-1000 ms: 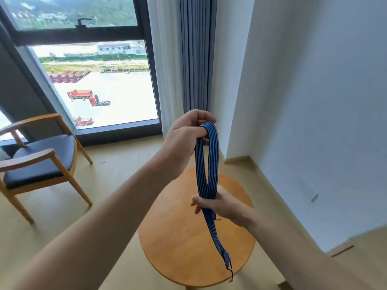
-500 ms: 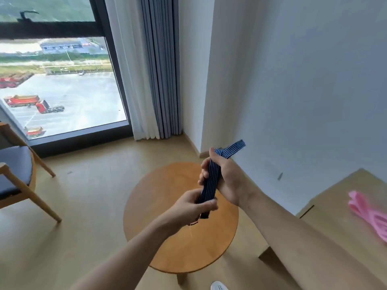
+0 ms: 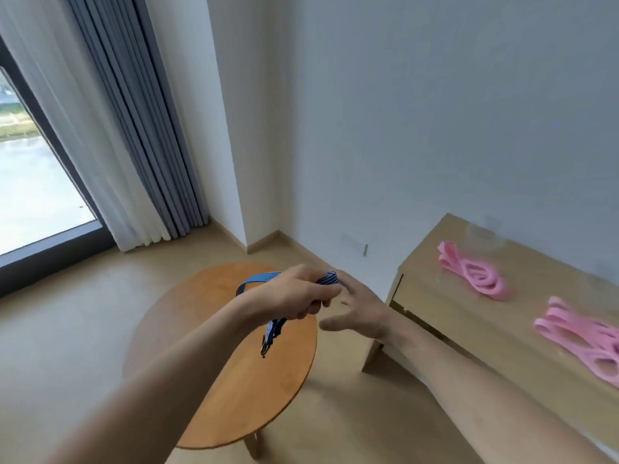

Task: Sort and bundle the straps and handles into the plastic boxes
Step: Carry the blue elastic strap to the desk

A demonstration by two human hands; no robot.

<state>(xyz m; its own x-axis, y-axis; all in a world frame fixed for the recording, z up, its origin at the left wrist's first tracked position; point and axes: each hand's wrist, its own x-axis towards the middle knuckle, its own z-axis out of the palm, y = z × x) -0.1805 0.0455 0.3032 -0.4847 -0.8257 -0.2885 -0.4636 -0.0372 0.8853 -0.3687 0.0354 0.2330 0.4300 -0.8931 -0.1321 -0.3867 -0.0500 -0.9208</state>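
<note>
Left hand (image 3: 294, 294): head view; above the far half of the round table (image 3: 234, 390), back of the hand up, fingers curled tight round the blue strap (image 3: 259, 278).
Right hand (image 3: 360, 308): just past the round table's right edge and close beside the other hand. Its fingers are spread and loose, the thumb points back toward the table, and it holds nothing. Whether its fingertips touch the strap's folded end cannot be told.
Blue strap: dark blue with paler stripes, gathered in folds and held in the air over the round table. One loop arches out on the left of the fist and a short folded end pokes out on the right. A tail hangs below the fist and ends in a small dark hook (image 3: 264, 350), seen against the tabletop.
Round table: orange-brown wood, standing on a pale floor.
Wooden desk (image 3: 445, 316): right of the round table and apart from it, against the white wall.
Far pink bundle (image 3: 475, 274): a loose heap of pink straps on the desk, well right of the round table.
Near pink bundle (image 3: 582, 336): more pink straps on the desk, farther right of the table.
Clear container (image 3: 484, 236): on the desk's back edge, beyond the far pink bundle; too blurred to tell its shape.
Grey curtain (image 3: 134, 112): beyond the round table to the left, hanging to the floor.
Window (image 3: 33, 182): left of the curtain, farther still from the table.
</note>
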